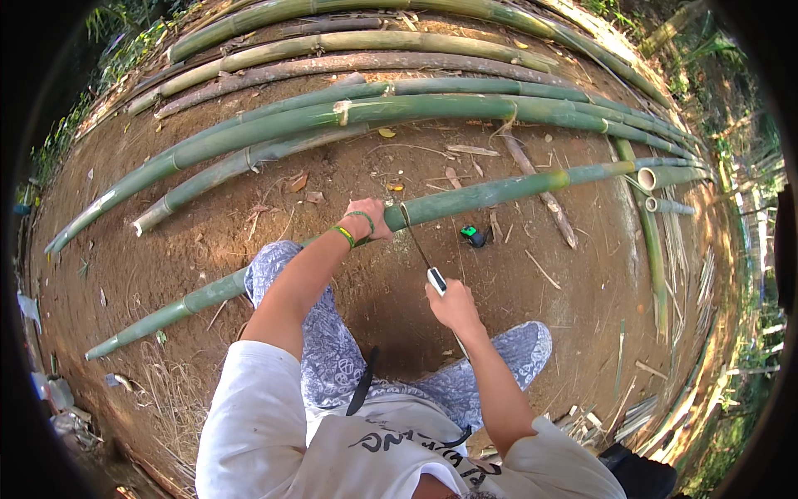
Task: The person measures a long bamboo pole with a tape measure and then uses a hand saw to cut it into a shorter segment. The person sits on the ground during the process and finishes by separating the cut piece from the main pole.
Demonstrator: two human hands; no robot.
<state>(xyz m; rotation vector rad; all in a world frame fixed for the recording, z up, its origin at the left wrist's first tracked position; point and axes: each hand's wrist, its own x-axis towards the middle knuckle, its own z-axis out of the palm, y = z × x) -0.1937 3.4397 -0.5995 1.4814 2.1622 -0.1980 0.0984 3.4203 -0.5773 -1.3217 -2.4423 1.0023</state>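
Note:
A long green bamboo pole (490,191) crosses in front of me, sloping from the lower left up to the far right and passing over my bent left leg. My left hand (370,219) is closed round it, just left of a node. In my right hand (455,305) is a hand saw (436,281) with a white and black handle. Its narrow dark blade meets the pole at the pale ring of the node, right beside my left hand. How deep the blade sits cannot be seen. A green and black tape measure (473,237) lies on the ground beyond the saw.
Several green bamboo poles (432,106) lie beyond, with weathered poles (357,41) behind them. A brown branch (540,191) lies under my pole. At the right are cut bamboo ends (648,178), a lengthwise pole (652,258) and split strips. Wood scraps litter the brown dirt.

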